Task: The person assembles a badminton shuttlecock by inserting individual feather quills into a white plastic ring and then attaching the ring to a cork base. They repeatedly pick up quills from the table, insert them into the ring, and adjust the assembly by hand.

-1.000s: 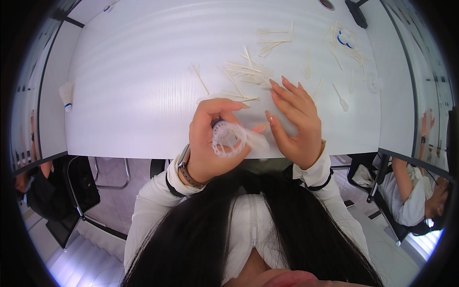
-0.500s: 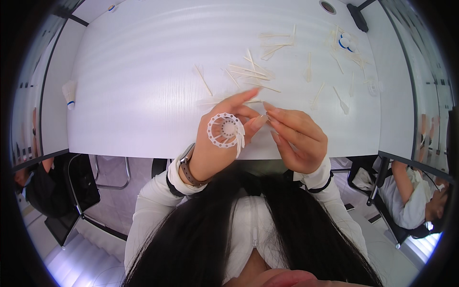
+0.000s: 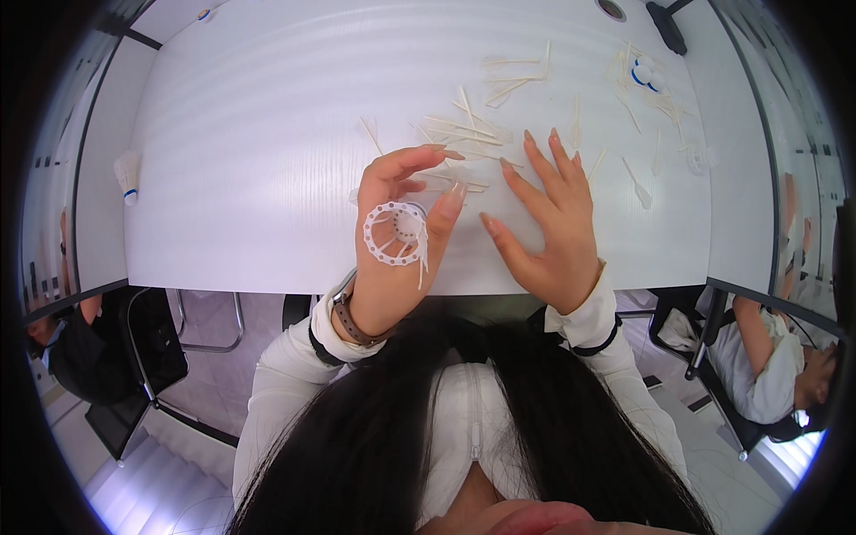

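My left hand (image 3: 392, 292) is curled round a white openwork shuttlecock skirt (image 3: 368, 234), its holed ring facing up. A few white slivers hang from the ring's right side, by my thumb. Bare of anything, my right hand (image 3: 557, 230) is held over the table's near part with its fingers spread. Just beyond both hands lies a loose pile of pale feathers (image 3: 464, 132), mostly thin shafts with faint vanes. Some shafts lie partly behind my left fingertips. To the right of my right hand is a single feather (image 3: 638, 187).
On the white table (image 3: 250, 178), a whole shuttlecock (image 3: 128, 176) lies at the left edge. White shuttlecock heads (image 3: 642, 76) with blue bands sit among feathers at the back right. Low partitions flank the table. A seated person (image 3: 767, 366) is beyond the right one.
My right hand has come away from my left, going from a pinch to spread fingers. My left hand has shifted slightly left with the skirt, and its thumb and forefinger have parted.
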{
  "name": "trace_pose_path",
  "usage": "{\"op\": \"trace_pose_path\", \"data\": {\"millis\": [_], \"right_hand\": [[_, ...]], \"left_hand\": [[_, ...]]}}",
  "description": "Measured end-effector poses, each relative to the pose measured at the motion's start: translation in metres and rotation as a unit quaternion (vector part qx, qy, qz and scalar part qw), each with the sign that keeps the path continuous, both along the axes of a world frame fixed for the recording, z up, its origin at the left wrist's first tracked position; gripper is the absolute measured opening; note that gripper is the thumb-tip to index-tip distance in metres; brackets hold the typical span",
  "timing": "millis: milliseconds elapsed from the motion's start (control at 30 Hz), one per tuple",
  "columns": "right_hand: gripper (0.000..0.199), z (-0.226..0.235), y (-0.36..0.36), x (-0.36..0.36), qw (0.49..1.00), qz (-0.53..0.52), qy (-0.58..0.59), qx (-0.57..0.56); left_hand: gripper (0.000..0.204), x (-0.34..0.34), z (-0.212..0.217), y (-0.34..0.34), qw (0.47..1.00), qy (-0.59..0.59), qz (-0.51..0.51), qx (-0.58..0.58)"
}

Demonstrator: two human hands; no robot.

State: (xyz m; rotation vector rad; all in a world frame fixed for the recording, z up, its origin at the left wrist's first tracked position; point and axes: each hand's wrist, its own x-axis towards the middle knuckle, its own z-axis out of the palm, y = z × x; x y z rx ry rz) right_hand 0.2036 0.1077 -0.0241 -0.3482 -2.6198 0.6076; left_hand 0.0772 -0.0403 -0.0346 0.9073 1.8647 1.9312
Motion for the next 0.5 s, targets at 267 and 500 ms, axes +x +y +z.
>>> {"op": "trace_pose_path", "data": {"millis": [267,500], "right_hand": [[0.044,-0.0006,0.0,0.0016,1.0,0.009,-0.022,0.016],[0.043,0.0008,-0.0002,0.0011,0.999,0.021,-0.022,0.01]], "left_hand": [[0.039,-0.0026,-0.0013,-0.0008,0.999,0.019,0.028,0.024],[0.036,-0.0023,-0.0004,-0.0006,0.999,0.024,0.026,0.026]]}}
